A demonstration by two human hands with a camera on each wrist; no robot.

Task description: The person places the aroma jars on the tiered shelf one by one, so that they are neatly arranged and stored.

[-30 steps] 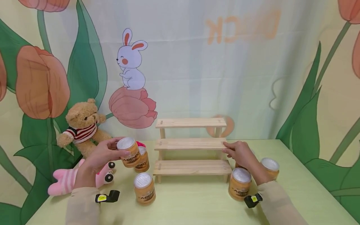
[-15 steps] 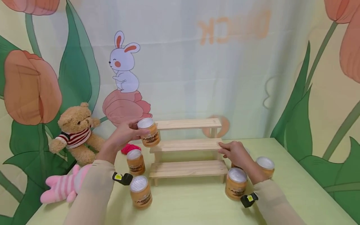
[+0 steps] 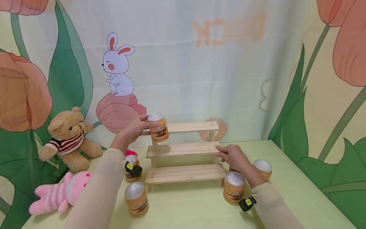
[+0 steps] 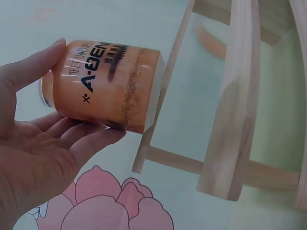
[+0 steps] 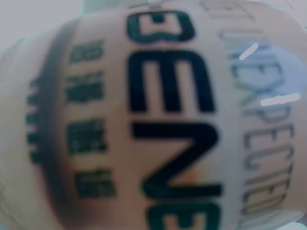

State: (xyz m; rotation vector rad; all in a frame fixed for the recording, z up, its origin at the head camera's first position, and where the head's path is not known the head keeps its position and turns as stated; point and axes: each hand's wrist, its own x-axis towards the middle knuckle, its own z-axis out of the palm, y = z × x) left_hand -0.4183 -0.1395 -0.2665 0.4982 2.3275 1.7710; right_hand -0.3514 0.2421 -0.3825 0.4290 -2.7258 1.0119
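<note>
The left hand (image 3: 132, 131) grips an orange jar (image 3: 159, 128) beside the wooden shelf's (image 3: 183, 149) top step; the right hand (image 3: 233, 156), fingers relaxed, touches the middle step's end.

Your left arm reached forward and up, sleeve to the wrist, elbow low at the near edge of the head view. Your left hand (image 3: 134, 129) was raised, fingers curled below and thumb (image 4: 33, 64) pressed along the top of what it gripped. Your right arm stretched forward lower down. Your right hand (image 3: 233, 156) lay palm down, its fingers (image 3: 220, 149) extended and relaxed, tips touching a surface ahead.
</note>
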